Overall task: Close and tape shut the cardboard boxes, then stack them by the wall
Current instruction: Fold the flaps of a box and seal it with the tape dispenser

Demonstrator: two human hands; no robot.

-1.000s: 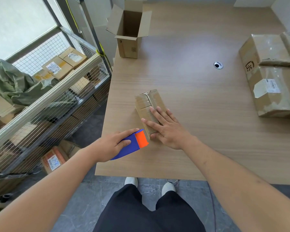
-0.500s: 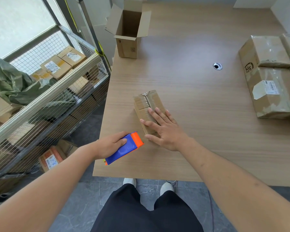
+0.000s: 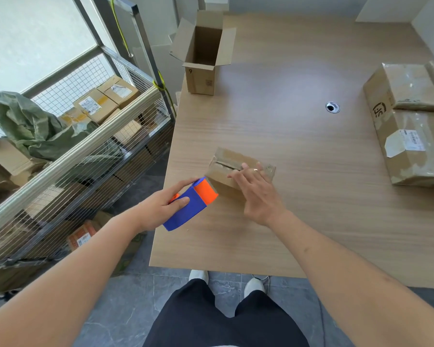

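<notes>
A small closed cardboard box (image 3: 226,166) lies on the wooden table (image 3: 311,209) near its front left corner, turned with its long side across me. My right hand (image 3: 254,191) rests on the box's near side, fingers spread over its top edge. My left hand (image 3: 161,206) grips a blue and orange tape dispenser (image 3: 193,201), whose orange end sits against the box's left near corner. An open box (image 3: 203,56) with raised flaps stands at the table's far left edge.
Several taped parcels (image 3: 409,121) are stacked at the table's right side. A round cable hole (image 3: 332,107) is in the tabletop. A wire mesh cart (image 3: 68,151) full of parcels and a green sack stands left of the table.
The small box has been turned from lengthwise to crosswise under my right hand. My left hand with the dispenser has stayed near the box's left end.
</notes>
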